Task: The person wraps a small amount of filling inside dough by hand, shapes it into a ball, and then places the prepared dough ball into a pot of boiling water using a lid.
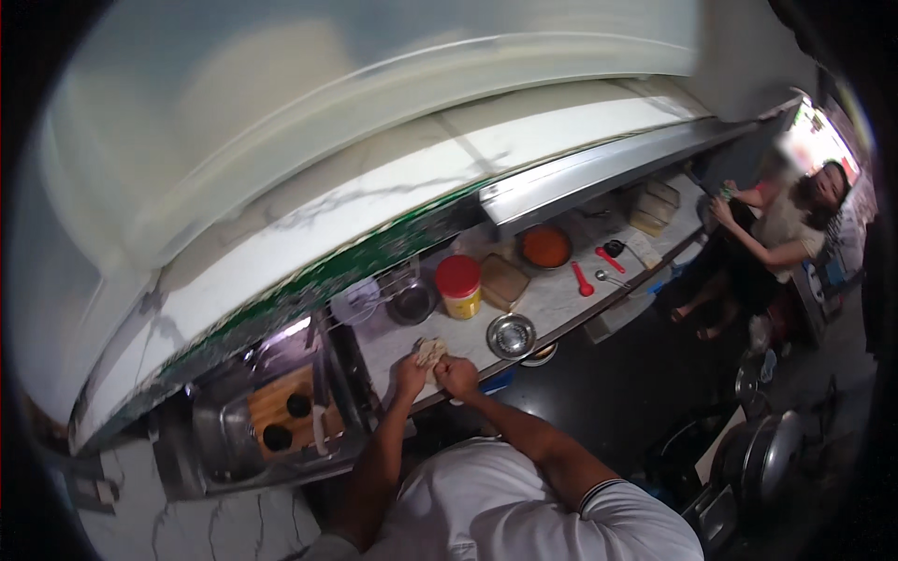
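Both my hands are closed around a crumpled beige cloth (431, 353) over the marble counter (382, 350), near its front edge. My left hand (409, 379) grips it from the left and my right hand (457, 377) from the right. Some of the cloth hangs between my fists; my fingers hide the rest. To the right of my right hand is a steel bowl (511, 336). Behind my hands stand a jar with a red lid (459, 277), a dark metal pot (411, 302) and a rectangular container (504, 282) with brownish contents.
Farther right lie a bowl of orange-red food (544, 247), red measuring spoons (581, 279) and a clear container (655, 207). To the left, a steel sink (224, 428) holds a wooden board (323, 393) with two dark round objects. A person (786, 224) sits at the far right.
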The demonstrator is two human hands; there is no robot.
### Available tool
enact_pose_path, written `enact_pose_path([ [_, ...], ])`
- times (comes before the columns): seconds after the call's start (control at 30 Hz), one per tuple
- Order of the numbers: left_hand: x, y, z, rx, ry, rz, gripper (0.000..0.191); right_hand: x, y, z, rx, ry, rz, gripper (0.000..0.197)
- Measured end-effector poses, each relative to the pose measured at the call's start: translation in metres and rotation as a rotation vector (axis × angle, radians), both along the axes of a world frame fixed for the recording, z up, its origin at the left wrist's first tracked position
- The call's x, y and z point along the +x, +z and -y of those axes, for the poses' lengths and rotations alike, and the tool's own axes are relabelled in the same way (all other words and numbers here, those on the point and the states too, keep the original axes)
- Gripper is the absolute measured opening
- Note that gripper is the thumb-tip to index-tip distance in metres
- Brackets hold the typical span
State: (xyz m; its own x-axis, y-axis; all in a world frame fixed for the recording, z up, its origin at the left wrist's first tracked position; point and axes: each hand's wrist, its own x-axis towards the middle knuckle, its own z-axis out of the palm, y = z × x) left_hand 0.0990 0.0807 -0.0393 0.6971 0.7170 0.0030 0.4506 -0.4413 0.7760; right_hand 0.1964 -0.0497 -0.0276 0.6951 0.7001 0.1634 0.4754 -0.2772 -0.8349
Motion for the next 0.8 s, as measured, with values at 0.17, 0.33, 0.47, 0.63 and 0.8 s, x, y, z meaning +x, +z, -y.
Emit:
enact_pose_path([
  [0.17, 0.02, 0.024, 0.018, 0.014, 0.084, -0.079, 0.032, 0.011, 0.007, 0.013, -0.064, 0.155, 0.23, 0.018],
  [0.33, 0.028, 0.022, 0.015, 0.111, 0.087, -0.299, 0.032, 0.007, 0.018, 0.02, -0.333, 0.366, 0.533, 0.021],
  [0.47, 0.039, 0.018, 0.013, -0.077, 0.048, -0.354, 0.027, 0.013, 0.034, 0.023, -0.393, 0.49, 0.812, 0.029],
  [0.63, 0.032, 0.0, 0.0, -0.441, -0.065, -0.242, 0.024, 0.031, 0.054, 0.018, -0.152, 0.6, 0.83, 0.033],
  [0.8, 0.014, -0.02, -0.013, -0.822, -0.141, -0.025, 0.023, 0.054, 0.054, -0.006, -0.235, 0.698, 0.693, 0.03],
])
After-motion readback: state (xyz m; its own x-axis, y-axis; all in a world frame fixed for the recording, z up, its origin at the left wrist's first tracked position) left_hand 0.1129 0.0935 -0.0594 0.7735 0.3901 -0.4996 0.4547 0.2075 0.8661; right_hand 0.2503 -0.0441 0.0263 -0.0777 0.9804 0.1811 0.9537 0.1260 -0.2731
